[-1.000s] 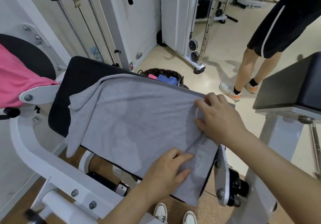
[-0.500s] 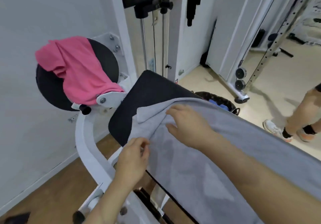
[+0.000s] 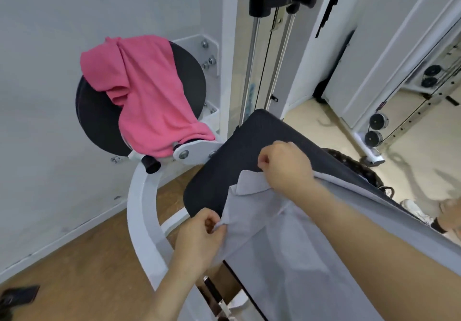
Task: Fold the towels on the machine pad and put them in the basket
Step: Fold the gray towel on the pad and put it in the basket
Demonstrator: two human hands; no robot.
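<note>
Gym corner, black padded machine pad (image 3: 249, 151), pale grey towel (image 3: 287, 246) draped across it, left hand (image 3: 199, 236) pinching near corner, right hand (image 3: 287, 168) gripping far edge (fingers curled), pink towel (image 3: 149, 91) slung over round black pad (image 3: 94, 126) behind.

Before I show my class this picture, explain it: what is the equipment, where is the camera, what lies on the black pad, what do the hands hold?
The camera sits on a person's head, looking down at the hands. The equipment is a gym machine with a white frame and black pad. A grey towel lies over that pad. The left hand pinches its near corner; the right hand grips its far edge. A pink towel hangs over a round pad. A basket shows beyond the pad.
</note>
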